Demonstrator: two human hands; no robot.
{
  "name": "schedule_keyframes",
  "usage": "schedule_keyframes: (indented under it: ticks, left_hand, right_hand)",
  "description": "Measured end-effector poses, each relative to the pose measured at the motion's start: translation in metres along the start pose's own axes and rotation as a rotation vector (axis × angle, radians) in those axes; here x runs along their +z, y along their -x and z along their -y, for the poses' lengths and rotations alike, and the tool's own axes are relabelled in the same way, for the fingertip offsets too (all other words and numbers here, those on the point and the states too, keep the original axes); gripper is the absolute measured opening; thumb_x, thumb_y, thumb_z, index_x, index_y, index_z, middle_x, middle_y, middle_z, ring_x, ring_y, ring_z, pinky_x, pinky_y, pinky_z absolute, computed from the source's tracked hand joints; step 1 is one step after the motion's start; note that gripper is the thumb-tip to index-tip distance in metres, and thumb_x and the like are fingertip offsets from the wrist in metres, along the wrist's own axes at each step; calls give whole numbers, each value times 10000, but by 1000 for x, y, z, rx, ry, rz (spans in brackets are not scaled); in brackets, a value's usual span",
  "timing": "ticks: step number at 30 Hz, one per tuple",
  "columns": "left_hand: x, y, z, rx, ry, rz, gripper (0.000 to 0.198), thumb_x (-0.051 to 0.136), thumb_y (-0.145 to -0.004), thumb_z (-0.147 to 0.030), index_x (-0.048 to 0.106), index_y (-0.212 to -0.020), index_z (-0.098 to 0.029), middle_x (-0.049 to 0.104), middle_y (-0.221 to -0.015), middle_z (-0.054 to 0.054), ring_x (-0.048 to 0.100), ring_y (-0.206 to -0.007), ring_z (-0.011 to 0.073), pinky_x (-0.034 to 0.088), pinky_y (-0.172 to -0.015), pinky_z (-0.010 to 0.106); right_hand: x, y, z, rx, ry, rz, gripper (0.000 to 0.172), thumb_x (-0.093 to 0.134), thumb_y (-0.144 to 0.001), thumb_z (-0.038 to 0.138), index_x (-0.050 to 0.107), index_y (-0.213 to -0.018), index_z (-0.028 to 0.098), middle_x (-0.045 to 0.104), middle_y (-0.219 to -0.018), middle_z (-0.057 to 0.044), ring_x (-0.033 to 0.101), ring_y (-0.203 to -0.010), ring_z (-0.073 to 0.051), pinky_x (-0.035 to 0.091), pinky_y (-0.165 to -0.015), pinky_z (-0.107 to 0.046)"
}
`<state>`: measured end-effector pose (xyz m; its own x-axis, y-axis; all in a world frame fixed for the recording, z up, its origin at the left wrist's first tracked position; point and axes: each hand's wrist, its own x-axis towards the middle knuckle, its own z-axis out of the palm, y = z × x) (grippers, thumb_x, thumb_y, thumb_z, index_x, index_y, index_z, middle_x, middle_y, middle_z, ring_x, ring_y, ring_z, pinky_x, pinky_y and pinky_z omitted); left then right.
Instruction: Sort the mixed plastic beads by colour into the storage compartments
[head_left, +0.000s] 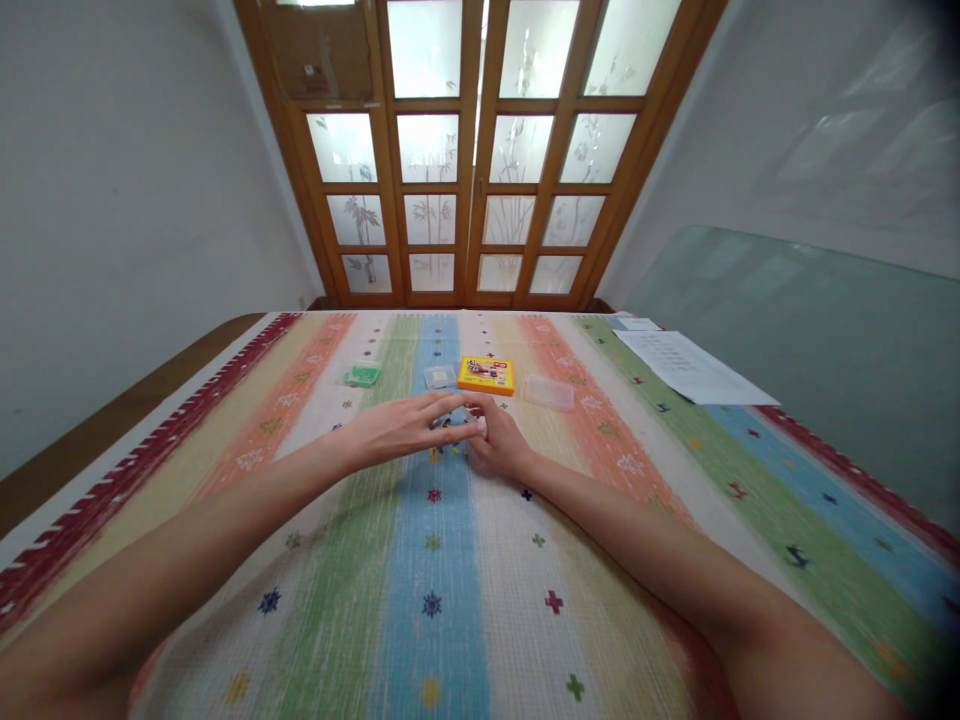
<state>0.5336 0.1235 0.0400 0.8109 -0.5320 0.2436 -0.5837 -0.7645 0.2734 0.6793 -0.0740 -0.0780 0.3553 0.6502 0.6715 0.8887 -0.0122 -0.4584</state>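
Observation:
Both hands meet over the blue stripe of a striped cloth (450,560) on a table. My left hand (405,425) lies with its fingers stretched out to the right, the tips touching my right hand (495,445). My right hand is curled, its fingers pinched on something small that I cannot make out. Just beyond the hands lies a flat yellow box (486,375). Beside the box are a small clear packet (439,377) and a clear plastic case (549,392). A small green piece (361,375) lies further left.
White paper sheets (690,365) lie at the cloth's far right. A glass panel (810,330) leans along the right wall. Wooden doors with frosted panes (480,150) stand behind the table. A bare wooden table edge (112,420) shows on the left.

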Motion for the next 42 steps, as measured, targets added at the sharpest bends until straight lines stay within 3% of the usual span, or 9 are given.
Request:
schedule_keyframes:
  ticks: [8,12,16,21,28,33,35,38,42]
  left_hand:
    - [3,18,30,-106,-60,-211,666,602,-941,-193,425,-1567,-334,424,-1625,86,418,-1496,298,383,-1231,515]
    - [1,20,36,-241,11,-479,762,722,-908,-356,380,-1586,-290,516,-1514,126,497,-1405,304,423,-1196,504]
    - [3,14,44,-399,221,-675,537,733,-887,-448,595,-1368,-253,592,-1350,102,584,-1256,263,525,-1066,430]
    - [22,16,73,-569,337,-780,358,699,-880,-485,665,-1112,-215,657,-1150,72,650,-1034,216,553,-958,388]
    - [33,69,153,-748,152,-827,392,489,-966,-408,611,-1275,-200,631,-1322,120,578,-1271,274,449,-1126,482]
    - [32,109,204,-856,-121,-537,610,570,-817,-265,535,-1418,-164,528,-1501,158,442,-1431,317,307,-1233,500]
    - [32,117,212,-866,-151,-404,657,589,-781,-263,528,-1426,-153,500,-1537,161,382,-1476,333,258,-1251,509]
    - [27,121,213,-843,-157,-343,638,622,-756,-305,561,-1375,-160,524,-1505,160,408,-1443,349,308,-1211,502]
    - [20,125,203,-834,-21,-351,587,679,-742,-388,584,-1276,-164,663,-1179,118,609,-1097,298,484,-984,430]
  right_hand:
    - [-8,-18,3,-41,12,-126,300,506,-988,245,543,-1286,231,694,-1190,-110,670,-1100,-255,554,-976,-450]
    - [-9,-30,10,-82,46,-78,367,532,-1024,336,522,-1374,227,664,-1291,-139,628,-1217,-280,516,-1055,-494]
    - [-1,-51,21,-156,170,-3,612,626,-993,398,407,-1535,216,569,-1441,-174,539,-1335,-322,457,-1119,-544]
    - [24,-78,19,-151,337,58,406,596,-1020,263,555,-1418,198,669,-1302,-148,592,-1232,-296,467,-1073,-478]
    - [68,-105,1,-121,474,250,323,589,-1031,246,604,-1352,218,700,-1266,-112,618,-1149,-247,480,-983,-368]
    - [89,-125,-10,-147,638,320,316,513,-1019,131,630,-1307,192,670,-1308,-135,551,-1253,-275,392,-1098,-438]
    - [95,-127,-15,-130,671,354,304,525,-1008,136,641,-1287,178,680,-1277,-145,534,-1276,-289,334,-1152,-485]
    - [99,-123,-17,-112,665,383,268,607,-994,253,666,-1242,168,685,-1267,-150,491,-1335,-325,259,-1203,-544]
    - [97,-118,-13,-65,590,334,351,619,-1001,317,632,-1318,167,667,-1313,-150,499,-1338,-310,282,-1201,-525]
